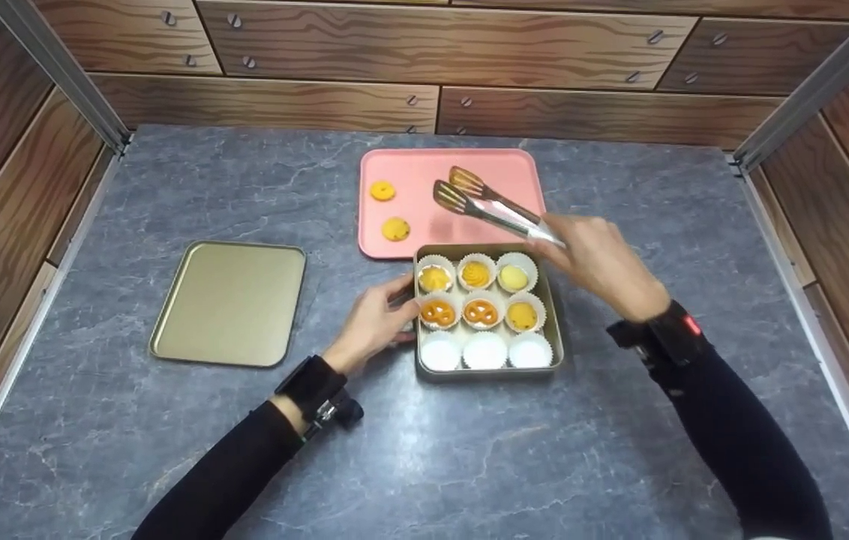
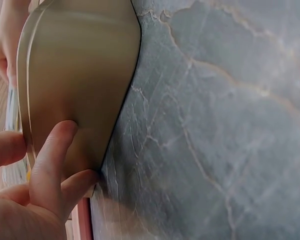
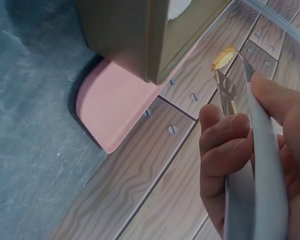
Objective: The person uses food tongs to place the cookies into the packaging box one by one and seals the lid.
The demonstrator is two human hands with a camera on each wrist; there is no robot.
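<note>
My right hand grips a pair of metal tongs by the handles. Their two slotted heads stand apart over the pink tray. In the right wrist view a yellow piece shows at the tongs' tips; I cannot tell whether it is pinched there. My left hand rests its fingers against the left side of a gold tin. The left wrist view shows fingertips on its wall and rim. In the tin, paper cups hold yellow cookies and pretzel-shaped cookies; the near row shows plain white cups.
On the tray's left part lie a ring-shaped cookie and a round cookie. A flat gold lid lies on the grey marbled table to the left. Wood-patterned panels enclose the back and sides.
</note>
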